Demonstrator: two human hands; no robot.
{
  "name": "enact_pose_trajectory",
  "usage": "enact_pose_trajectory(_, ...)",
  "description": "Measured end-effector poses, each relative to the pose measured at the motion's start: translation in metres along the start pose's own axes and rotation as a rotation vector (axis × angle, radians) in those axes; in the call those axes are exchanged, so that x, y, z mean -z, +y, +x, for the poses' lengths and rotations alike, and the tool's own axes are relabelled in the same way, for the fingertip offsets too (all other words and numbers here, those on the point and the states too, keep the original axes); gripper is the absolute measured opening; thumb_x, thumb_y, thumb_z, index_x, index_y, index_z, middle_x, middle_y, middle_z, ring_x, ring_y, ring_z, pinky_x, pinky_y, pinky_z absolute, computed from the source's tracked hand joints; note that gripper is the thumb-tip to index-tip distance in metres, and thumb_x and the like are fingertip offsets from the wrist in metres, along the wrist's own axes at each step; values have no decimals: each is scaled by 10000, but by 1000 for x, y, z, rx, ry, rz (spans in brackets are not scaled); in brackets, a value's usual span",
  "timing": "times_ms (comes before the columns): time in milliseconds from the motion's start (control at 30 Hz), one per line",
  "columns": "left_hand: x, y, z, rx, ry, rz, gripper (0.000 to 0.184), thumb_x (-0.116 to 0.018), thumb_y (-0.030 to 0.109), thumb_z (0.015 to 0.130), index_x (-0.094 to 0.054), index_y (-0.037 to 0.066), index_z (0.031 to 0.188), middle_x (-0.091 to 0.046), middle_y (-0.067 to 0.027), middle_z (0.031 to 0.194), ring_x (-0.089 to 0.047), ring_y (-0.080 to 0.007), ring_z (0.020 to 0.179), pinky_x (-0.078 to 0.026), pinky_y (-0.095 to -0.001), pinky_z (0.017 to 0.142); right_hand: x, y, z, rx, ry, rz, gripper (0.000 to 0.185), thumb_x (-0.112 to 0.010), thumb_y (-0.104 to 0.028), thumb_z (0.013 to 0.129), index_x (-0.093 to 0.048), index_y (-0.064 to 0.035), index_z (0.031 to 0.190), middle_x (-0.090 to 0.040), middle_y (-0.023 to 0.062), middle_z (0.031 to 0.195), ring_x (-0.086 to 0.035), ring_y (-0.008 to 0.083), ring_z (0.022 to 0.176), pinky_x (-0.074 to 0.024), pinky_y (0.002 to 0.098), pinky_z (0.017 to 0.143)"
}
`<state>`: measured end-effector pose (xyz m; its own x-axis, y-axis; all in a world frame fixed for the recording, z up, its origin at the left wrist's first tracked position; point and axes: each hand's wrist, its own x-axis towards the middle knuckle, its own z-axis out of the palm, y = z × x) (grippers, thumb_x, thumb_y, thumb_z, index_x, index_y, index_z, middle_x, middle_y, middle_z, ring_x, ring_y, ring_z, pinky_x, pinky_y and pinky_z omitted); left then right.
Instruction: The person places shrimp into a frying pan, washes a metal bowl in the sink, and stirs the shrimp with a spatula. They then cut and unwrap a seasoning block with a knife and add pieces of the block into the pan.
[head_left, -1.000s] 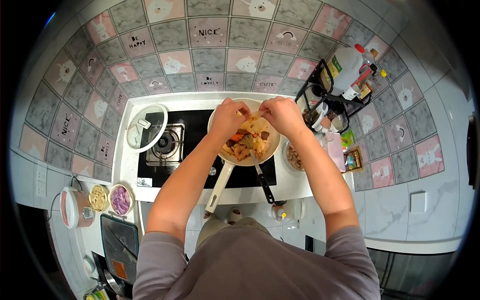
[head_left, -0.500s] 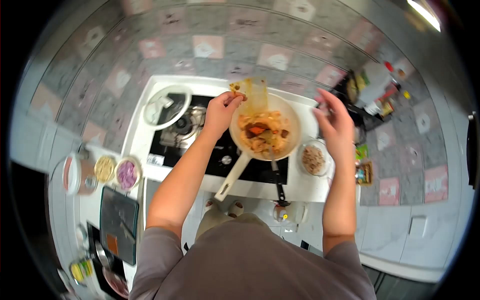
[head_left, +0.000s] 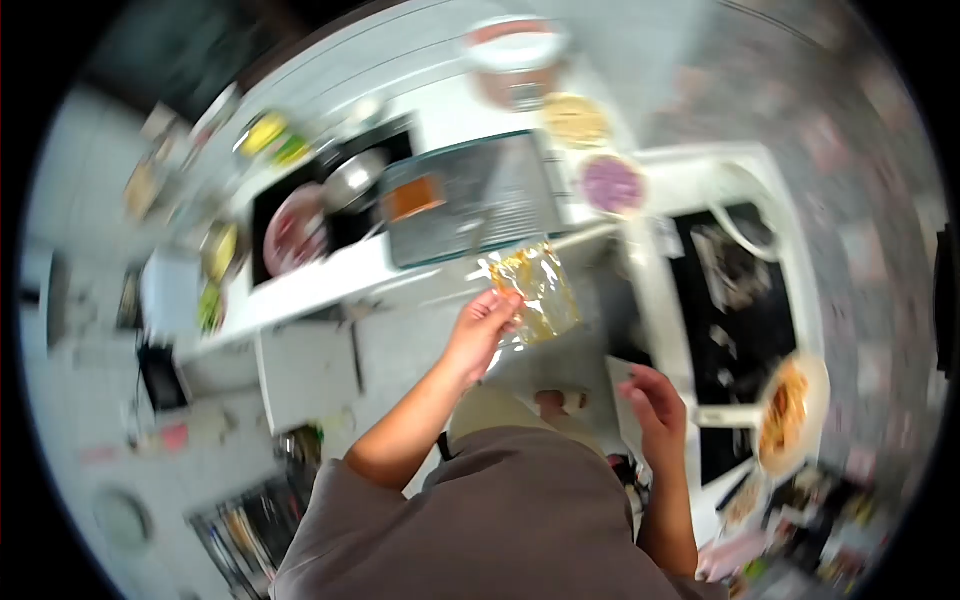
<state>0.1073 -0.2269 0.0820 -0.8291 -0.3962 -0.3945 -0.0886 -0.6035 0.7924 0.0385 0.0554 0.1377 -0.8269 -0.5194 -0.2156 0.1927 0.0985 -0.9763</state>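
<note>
A clear plastic packet (head_left: 545, 295) smeared with orange-yellow sauce is pinched in my left hand (head_left: 487, 332), held over the floor in front of the counter. My right hand (head_left: 655, 405) is raised beside the stove, fingers apart and slightly curled, holding nothing. To its right, the cream pan (head_left: 822, 408) with its handle toward me holds the orange-brown food (head_left: 785, 410). Just beyond the packet lies the dark-framed cutting board (head_left: 470, 190) on the counter.
Bowls of purple pieces (head_left: 612, 185) and pale slices (head_left: 575, 120) stand near a lidded container (head_left: 515, 60). A sink (head_left: 335, 200) holds a metal pan and a bowl of reddish food (head_left: 297, 232). A glass lid (head_left: 745, 212) rests by the burner (head_left: 730, 265).
The view has swung left from the stove toward the sink side. My left hand has carried the packet away from above the pan, and my right hand has let go of it.
</note>
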Motion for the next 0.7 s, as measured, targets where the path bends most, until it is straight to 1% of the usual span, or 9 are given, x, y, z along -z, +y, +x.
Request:
enact_pose_trajectory(100,112,5,-60,50,315,-148,157,-658,245,950,-663,130,1056,-666,50,965,-566,-51,807,-417,-220,729,-75,23,24,-98,-263,20,281,-552,-52,968,-595,-20,1244,-661,61,1015,-615,130,956,-471,273,891)
enact_pose_trajectory(200,219,-1,-116,28,501,-229,164,-646,260,958,-659,136,1064,-663,57,961,-558,-42,796,-412,-222,716,-172,50,50,-252,-478,25,271,-564,-60,971,-594,-16,1236,-671,65,1023,-622,130,930,-485,273,862)
enact_pose_trajectory(333,358,-21,-180,19,805,-302,136,-620,244,973,-668,130,1031,-656,51,912,-547,-49,766,-441,-232,706,-306,101,72,-393,-724,-184,277,-576,-105,980,-591,-16,1241,-686,70,1032,-628,123,875,-507,262,791)
enact_pose_trajectory(367,389,-27,-199,58,897,-303,133,-621,243,972,-668,132,1028,-656,53,890,-540,-47,761,-423,-234,706,-340,107,74,-470,-763,-210,280,-577,-111,980,-591,-19,1244,-685,69,1033,-630,123,877,-507,260,791)
enact_pose_trajectory(400,423,-46,-221,2,937,-343,131,-624,247,971,-669,135,1021,-654,52,894,-532,-47,764,-411,-237,700,-372,113,75,-546,-801,-243,283,-578,-117,981,-591,-22,1247,-685,68,1034,-631,124,878,-506,257,791)
enact_pose_trajectory(467,458,-51,-254,-15,1083,-430,124,-615,235,976,-665,132,1024,-653,45,895,-535,-53,753,-412,-231,702,-433,138,81,-605,-896,-263,287,-591,-122,975,-594,-31,1247,-685,60,1036,-628,121,898,-506,267,803)
enact_pose_trajectory(533,466,-48,-277,-82,1139,-565,124,-612,229,978,-662,129,1030,-652,41,895,-539,-54,746,-416,-228,694,-504,147,70,-615,-979,-361,315,-611,-149,966,-591,-32,1257,-684,55,1041,-624,130,940,-501,277,841)
enact_pose_trajectory(600,470,-33,-290,-212,1092,-692,144,-606,208,982,-656,111,1074,-657,24,906,-549,-55,721,-433,-221,671,-568,188,54,-438,-1153,-400,374,-633,-245,949,-597,-55,1270,-661,32,1099,-597,118,986,-458,269,876)
enact_pose_trajectory(700,470,-15,-303,-278,1127,-762,189,-617,201,973,-653,75,1109,-669,0,940,-555,-49,714,-437,-211,647,-665,186,18,-453,-1272,-426,369,-679,-196,917,-616,-17,1234,-678,47,1060,-611,142,992,-477,266,874)
